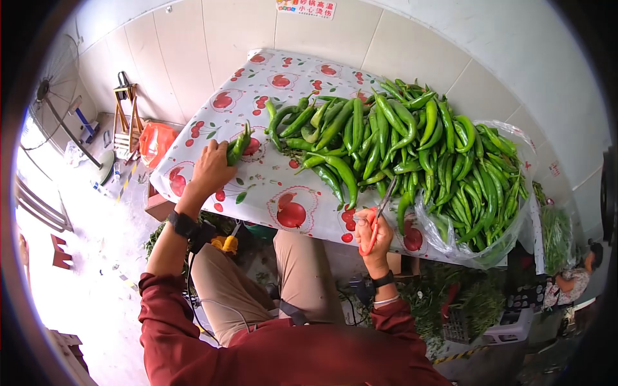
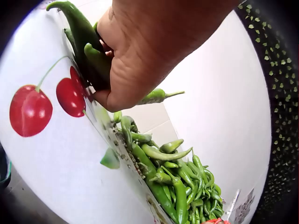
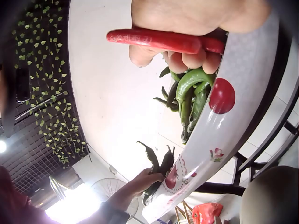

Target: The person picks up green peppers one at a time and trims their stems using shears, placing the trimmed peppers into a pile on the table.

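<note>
At the table's left part, my left hand (image 1: 214, 168) grips a few green peppers (image 1: 239, 145); in the left wrist view the left hand (image 2: 140, 51) has its fingers curled round dark green peppers (image 2: 77, 28) just over the cloth. My right hand (image 1: 376, 237) holds red-handled scissors (image 1: 369, 244) near the front edge, blades pointing up toward the pepper pile (image 1: 386, 135). The right wrist view shows the red handle (image 3: 154, 40) in the right hand (image 3: 187, 18), whose fingers curl round it. Some pile peppers lie in a clear plastic bag (image 1: 496, 254).
The patterned tablecloth (image 1: 257, 186) covers the table against a tiled wall. On the floor at left are a red bag (image 1: 156, 143), a folding stool (image 1: 127, 119) and a fan (image 1: 58, 96). Leafy greens (image 1: 476, 302) lie below the table at right; another person (image 1: 571, 283) is at far right.
</note>
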`<state>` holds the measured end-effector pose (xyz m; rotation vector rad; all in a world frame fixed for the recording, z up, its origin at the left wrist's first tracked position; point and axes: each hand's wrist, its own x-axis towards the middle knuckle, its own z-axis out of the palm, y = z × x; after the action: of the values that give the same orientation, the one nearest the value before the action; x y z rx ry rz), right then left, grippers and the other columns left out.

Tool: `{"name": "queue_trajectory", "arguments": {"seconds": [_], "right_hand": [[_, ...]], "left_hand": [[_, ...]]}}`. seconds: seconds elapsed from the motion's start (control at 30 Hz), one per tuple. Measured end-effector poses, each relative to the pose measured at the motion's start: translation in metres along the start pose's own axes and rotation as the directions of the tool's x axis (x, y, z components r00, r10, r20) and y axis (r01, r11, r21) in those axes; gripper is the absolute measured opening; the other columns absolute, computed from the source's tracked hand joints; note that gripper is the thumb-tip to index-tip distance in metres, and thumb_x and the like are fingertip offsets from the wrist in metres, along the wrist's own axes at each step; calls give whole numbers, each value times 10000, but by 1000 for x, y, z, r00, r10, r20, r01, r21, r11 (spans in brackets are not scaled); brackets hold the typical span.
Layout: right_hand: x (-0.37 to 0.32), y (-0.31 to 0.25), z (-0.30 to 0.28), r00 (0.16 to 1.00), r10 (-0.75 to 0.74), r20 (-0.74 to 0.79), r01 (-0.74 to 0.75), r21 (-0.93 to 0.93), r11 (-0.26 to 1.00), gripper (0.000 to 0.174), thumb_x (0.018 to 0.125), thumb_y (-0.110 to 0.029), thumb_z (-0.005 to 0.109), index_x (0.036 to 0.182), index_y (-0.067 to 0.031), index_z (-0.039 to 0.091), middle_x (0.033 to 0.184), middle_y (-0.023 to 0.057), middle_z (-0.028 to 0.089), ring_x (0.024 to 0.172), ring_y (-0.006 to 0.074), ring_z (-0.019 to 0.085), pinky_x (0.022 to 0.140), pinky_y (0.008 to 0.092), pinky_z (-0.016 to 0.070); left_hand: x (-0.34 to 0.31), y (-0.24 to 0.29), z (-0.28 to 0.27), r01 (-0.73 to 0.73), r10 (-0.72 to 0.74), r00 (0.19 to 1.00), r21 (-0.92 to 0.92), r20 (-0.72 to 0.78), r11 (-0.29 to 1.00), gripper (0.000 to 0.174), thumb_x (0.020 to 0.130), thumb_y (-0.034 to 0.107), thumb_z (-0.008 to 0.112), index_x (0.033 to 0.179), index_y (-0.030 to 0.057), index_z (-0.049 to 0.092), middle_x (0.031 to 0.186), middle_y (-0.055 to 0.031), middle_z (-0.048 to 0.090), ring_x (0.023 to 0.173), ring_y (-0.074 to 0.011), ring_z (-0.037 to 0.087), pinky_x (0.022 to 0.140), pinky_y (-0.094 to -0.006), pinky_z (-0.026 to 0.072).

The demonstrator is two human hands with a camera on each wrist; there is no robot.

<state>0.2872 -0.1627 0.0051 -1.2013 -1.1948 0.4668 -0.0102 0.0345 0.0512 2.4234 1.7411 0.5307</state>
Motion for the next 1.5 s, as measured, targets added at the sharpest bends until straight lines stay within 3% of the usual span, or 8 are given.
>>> {"name": "queue_trajectory", "arguments": {"seconds": [0.23,0.3,0.6,0.7,1.0,1.1,1.33,1.5], "right_hand": [[0,-1,1,1000,-9,-4,9,10,1000,140,874,-127,550,904,9,568,580,4,495,448,66,453,412,200,340],[1,0,1,1000,-14,-4,14,4,1000,140,875,-127,550,905,8,568,582,4,494,448,65,452,412,200,340],[0,3,-1,1000,-26,6,26,-44,999,148,878,-129,547,903,16,564,579,8,486,445,68,449,413,204,346],[-1,11,-4,999,-32,-23,30,-70,997,78,827,-61,621,889,-24,592,625,6,557,529,67,518,467,209,424],[-1,11,-4,1000,-24,-18,22,-78,997,75,828,-65,621,885,-26,590,636,11,562,534,69,516,486,205,429],[0,6,-3,1000,-13,1,13,-22,1000,81,834,-78,620,882,-22,586,622,8,552,504,64,503,467,204,416],[0,2,-2,1000,-24,3,24,-23,999,92,841,-92,614,876,-13,581,614,5,536,489,60,501,440,202,402],[0,4,-2,999,-30,-12,30,4,1000,103,842,-101,618,882,-13,583,621,5,534,488,59,499,439,203,405]], "left_hand": [[13,4,1,-24,20,999,174,26,985,520,660,134,625,1161,43,520,1053,-150,497,1034,-321,493,849,-417,433],[11,6,1,-139,139,990,255,18,957,484,644,88,639,1112,23,535,1024,-132,508,1003,-304,509,803,-414,449],[-39,38,8,-342,351,936,167,-31,925,551,588,46,628,1125,26,509,975,-127,494,927,-295,512,751,-395,436],[-55,49,1,-362,365,931,112,-2,925,555,584,53,634,1121,27,501,949,-124,484,920,-294,510,752,-390,436],[-82,51,-17,-328,342,928,-109,148,938,593,609,63,631,1189,61,505,1020,-121,506,964,-311,524,806,-393,453],[-79,51,-26,-247,265,962,-199,70,948,556,608,83,640,1149,80,516,984,-123,512,961,-317,526,809,-412,451],[-24,23,-6,-74,66,996,-120,-68,990,572,638,90,622,1197,62,498,1031,-134,520,1020,-329,508,846,-405,445],[-10,25,5,-45,42,999,-87,-29,995,587,645,115,618,1218,63,503,1048,-130,528,1034,-314,507,846,-402,444]]}}
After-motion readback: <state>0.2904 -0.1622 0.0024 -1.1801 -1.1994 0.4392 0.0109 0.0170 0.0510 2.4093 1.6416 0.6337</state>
